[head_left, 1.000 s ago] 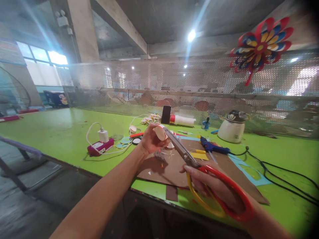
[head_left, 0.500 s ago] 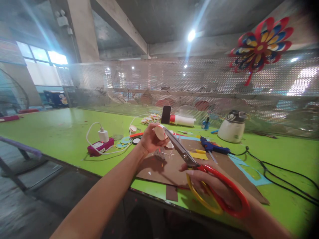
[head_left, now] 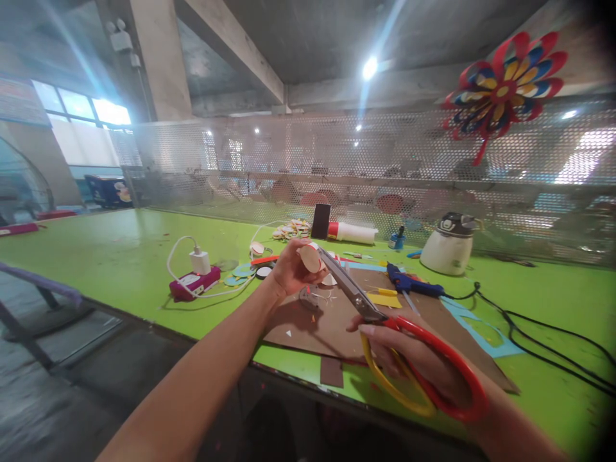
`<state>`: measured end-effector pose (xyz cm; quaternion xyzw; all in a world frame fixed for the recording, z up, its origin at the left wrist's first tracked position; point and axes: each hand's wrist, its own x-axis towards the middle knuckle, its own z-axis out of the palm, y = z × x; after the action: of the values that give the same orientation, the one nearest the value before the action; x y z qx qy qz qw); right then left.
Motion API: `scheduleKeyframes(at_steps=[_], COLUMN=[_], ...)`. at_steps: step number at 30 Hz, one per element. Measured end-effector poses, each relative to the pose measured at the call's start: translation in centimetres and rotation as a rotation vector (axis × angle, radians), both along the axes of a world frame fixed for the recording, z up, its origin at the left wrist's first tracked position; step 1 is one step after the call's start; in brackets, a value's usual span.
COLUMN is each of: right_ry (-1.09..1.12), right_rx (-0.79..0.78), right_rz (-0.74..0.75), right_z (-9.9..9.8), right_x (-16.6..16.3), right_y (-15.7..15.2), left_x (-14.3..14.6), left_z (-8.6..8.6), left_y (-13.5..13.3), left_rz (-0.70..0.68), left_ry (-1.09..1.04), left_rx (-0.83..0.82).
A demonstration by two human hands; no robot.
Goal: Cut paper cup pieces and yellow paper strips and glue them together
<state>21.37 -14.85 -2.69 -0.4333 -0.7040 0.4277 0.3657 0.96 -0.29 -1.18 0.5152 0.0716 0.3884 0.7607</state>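
My left hand is closed on a small paper cup, pale with a bit of red at its rim. The cup's round face is turned toward me. In my right hand is a large pair of scissors with one red and one yellow handle loop. The blades point up and left, and their tips meet the cup's right edge. Whether the blades are parted there is hard to tell. Beneath both hands lies a brown board strewn with small scraps.
A blue glue gun and yellow paper lie right of the hands. Farther back stand a phone, a white-and-red tube of cups and a kettle-like jug. A magenta power strip sits left. Black cable trails right.
The cup has turned slightly in my left hand. The scissors' handle loops have shifted a little to the right; the rest looks the same.
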Motion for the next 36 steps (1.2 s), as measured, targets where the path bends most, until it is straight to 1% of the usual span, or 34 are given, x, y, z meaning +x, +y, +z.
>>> scheduleKeyframes(at_steps=[6, 9, 16, 23, 27, 30, 33, 36], right_ry=[0.097, 0.104, 0.008, 0.002, 0.02, -0.006, 0.016, 0.065], right_rx=[-0.085, -0.1, -0.021, 0.009, -0.014, 0.022, 0.034, -0.006], right_rz=[-0.002, 0.003, -0.038, -0.05, 0.001, 0.022, 0.042, 0.058], right_z=[-0.3, -0.4, 0.0, 0.4, 0.5, 0.6, 0.7, 0.6], right_x=[-0.2, -0.3, -0.3, -0.2, -0.3, -0.3, -0.4, -0.4], right_y=[-0.3, -0.4, -0.1, -0.6, -0.6, -0.4, -0.4, -0.4], left_x=[0.0, 0.0, 0.1, 0.1, 0.1, 0.1, 0.1, 0.2], left_z=[-0.1, -0.1, 0.0, -0.2, -0.2, -0.2, -0.2, -0.2], left_y=[0.0, -0.1, 0.0, 0.0, 0.0, 0.0, 0.0, 0.0], left_rz=[0.002, 0.009, 0.01, 0.017, 0.022, 0.034, 0.048, 0.062], left_ry=[0.002, 0.009, 0.009, 0.001, -0.008, -0.016, -0.02, -0.024], left_rx=[0.001, 0.0, 0.001, -0.01, -0.016, -0.026, -0.041, -0.053])
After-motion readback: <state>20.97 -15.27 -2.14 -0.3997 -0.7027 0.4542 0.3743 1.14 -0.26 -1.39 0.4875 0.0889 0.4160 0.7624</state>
